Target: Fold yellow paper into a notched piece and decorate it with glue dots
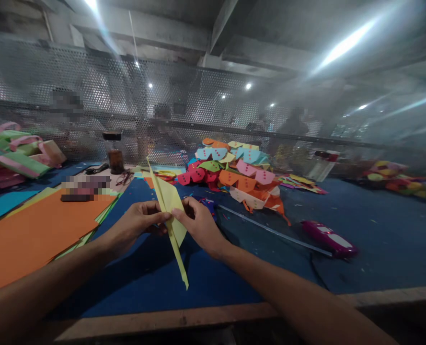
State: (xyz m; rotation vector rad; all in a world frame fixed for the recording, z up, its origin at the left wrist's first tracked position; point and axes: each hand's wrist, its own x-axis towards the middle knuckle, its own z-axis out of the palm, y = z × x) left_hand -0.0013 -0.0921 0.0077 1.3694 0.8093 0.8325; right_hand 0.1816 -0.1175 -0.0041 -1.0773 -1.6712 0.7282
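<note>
Between my two hands is a folded sheet of yellow paper (172,196), held tilted above the blue table. A narrow folded strip runs along its left side, and its lower tip points toward the table's front edge. My left hand (146,218) pinches the strip at mid-length, thumb on top. On the other side, my right hand (200,223) grips the wider flap, its thumb pressed on the paper close to the left thumb. Some fingers of both hands are hidden behind the sheet. Just beyond my right hand lies a small dark blue object (209,207), partly covered.
Orange paper sheets (36,235) lie stacked at left. Behind stand a brown glass bottle (116,155) and a pile of coloured folded paper pieces (241,175). A purple device (329,239), perhaps a glue gun, lies right with a clear stick. A perforated metal screen (198,96) rises behind.
</note>
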